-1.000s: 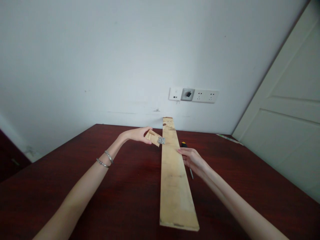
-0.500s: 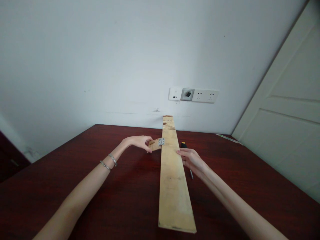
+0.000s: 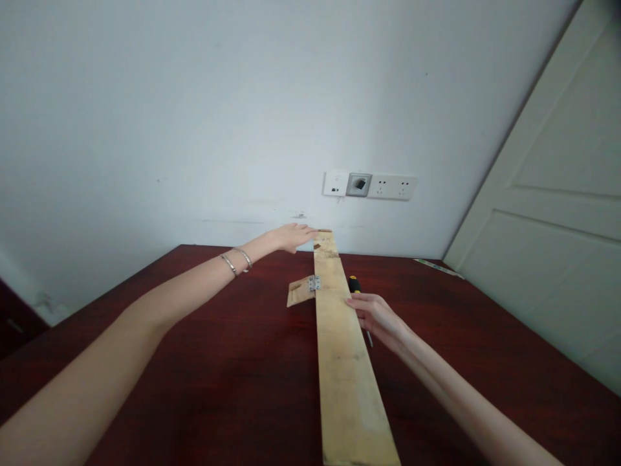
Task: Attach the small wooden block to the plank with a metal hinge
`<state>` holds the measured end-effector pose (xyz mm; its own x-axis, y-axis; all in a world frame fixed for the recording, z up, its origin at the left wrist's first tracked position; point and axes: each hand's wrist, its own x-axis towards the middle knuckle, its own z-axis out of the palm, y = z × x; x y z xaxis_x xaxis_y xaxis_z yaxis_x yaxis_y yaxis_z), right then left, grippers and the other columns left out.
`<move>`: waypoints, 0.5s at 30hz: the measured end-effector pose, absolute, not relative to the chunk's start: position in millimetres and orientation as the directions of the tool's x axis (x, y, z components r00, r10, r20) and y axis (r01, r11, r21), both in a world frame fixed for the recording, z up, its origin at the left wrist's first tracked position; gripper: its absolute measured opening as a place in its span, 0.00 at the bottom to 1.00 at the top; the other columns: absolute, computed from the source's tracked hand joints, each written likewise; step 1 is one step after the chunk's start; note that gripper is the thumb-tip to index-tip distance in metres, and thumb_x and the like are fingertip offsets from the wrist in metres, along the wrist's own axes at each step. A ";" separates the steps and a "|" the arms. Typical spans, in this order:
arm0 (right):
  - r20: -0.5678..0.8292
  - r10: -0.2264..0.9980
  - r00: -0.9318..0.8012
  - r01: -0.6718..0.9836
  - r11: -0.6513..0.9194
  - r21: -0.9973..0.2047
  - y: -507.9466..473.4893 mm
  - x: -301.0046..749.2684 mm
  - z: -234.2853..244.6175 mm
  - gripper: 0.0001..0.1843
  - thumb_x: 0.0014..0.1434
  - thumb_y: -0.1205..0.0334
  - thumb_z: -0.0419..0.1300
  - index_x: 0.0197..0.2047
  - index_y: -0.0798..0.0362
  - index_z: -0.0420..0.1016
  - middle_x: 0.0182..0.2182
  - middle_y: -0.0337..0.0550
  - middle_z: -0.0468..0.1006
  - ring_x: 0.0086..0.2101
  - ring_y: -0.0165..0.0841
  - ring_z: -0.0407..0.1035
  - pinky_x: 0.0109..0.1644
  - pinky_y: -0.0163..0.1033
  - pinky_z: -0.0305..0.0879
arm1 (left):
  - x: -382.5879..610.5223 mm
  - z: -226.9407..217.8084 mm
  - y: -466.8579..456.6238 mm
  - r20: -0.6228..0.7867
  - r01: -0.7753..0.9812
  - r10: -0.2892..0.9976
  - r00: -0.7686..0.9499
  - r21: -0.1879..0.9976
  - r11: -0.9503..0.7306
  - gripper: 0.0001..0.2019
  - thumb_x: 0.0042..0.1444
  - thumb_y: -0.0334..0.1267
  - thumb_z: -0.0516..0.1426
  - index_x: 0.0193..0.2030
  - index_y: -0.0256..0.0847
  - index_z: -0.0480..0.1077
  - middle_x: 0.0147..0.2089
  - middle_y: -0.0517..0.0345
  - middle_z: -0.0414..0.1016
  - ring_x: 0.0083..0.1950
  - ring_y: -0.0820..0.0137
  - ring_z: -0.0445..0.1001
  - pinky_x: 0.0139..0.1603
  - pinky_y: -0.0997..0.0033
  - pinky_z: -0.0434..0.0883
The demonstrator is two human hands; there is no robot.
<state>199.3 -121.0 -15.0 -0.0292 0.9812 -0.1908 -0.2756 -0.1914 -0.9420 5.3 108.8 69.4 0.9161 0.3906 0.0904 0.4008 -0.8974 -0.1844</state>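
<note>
A long pale wooden board (image 3: 347, 362) runs from near the wall toward me over the dark red table. On its left edge a metal hinge (image 3: 314, 283) joins a short wooden piece (image 3: 299, 291), which juts out to the left and slants downward. My left hand (image 3: 292, 237) is stretched flat at the board's far left corner, fingertips at its edge; whether they touch is unclear. My right hand (image 3: 378, 315) grips the board's right edge about midway, thumb on top and fingers partly hidden beneath. A black and yellow screwdriver (image 3: 354, 283) lies just behind that hand, its shaft partly covered.
The dark red table (image 3: 218, 375) meets a white wall, where a row of sockets (image 3: 371, 186) sits behind the board. To the right stands a pale panelled door (image 3: 548, 259). A thin printed strip (image 3: 439, 268) lies by the table's far right edge.
My left hand has let go of the short hinged piece and moved up to the board's far end. The short piece hangs lower, and the board has shifted slightly toward me.
</note>
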 end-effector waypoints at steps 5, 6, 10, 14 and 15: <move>-0.198 0.980 -0.021 -0.275 -0.196 -0.941 -128.0 197.4 -15.7 0.08 0.49 0.68 0.64 0.35 0.61 0.78 0.35 0.52 0.81 0.33 0.34 0.77 0.40 0.35 0.72 | 42.5 56.6 113.4 -0.031 0.254 0.282 0.959 -0.344 -0.904 0.47 0.36 0.18 0.59 0.65 0.47 0.51 0.70 0.51 0.48 0.69 0.62 0.47 0.65 0.61 0.49; -0.204 0.978 -0.027 -0.269 -0.204 -0.941 -129.5 197.1 -15.6 0.09 0.49 0.67 0.64 0.35 0.61 0.78 0.35 0.53 0.81 0.33 0.34 0.77 0.41 0.36 0.72 | 48.1 54.0 114.3 -0.031 0.242 0.271 0.962 -0.363 -0.900 0.47 0.36 0.18 0.59 0.65 0.48 0.51 0.70 0.52 0.48 0.69 0.63 0.47 0.65 0.62 0.49; -0.212 0.974 -0.076 -0.249 -0.224 -0.942 -134.6 197.5 -16.0 0.10 0.49 0.67 0.64 0.37 0.61 0.77 0.34 0.52 0.81 0.32 0.34 0.76 0.39 0.36 0.72 | 66.3 44.0 118.6 -0.008 0.157 0.171 0.985 -0.347 -0.925 0.39 0.43 0.20 0.57 0.62 0.54 0.58 0.67 0.59 0.57 0.66 0.66 0.56 0.65 0.66 0.50; -0.225 0.970 -0.096 -0.261 -0.243 -0.934 -137.8 198.1 -17.7 0.09 0.49 0.66 0.64 0.36 0.61 0.77 0.32 0.51 0.81 0.29 0.31 0.76 0.39 0.35 0.71 | 73.8 32.0 124.0 0.030 0.147 0.144 0.989 -0.266 -0.953 0.28 0.47 0.24 0.57 0.52 0.59 0.68 0.57 0.65 0.71 0.56 0.71 0.66 0.59 0.73 0.56; -0.225 0.969 -0.101 -0.262 -0.244 -0.934 -138.4 198.2 -18.3 0.09 0.49 0.66 0.65 0.36 0.61 0.77 0.32 0.50 0.81 0.29 0.30 0.75 0.39 0.34 0.71 | 73.8 29.2 125.5 0.083 0.189 0.173 0.981 -0.261 -0.947 0.26 0.46 0.25 0.58 0.49 0.59 0.69 0.53 0.66 0.73 0.53 0.72 0.68 0.57 0.74 0.57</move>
<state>198.2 -138.4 -18.3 -0.1011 0.9691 -0.2251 -0.2624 -0.2442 -0.9335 73.8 125.5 29.2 0.9814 0.1730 0.0829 0.1890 -0.9468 -0.2607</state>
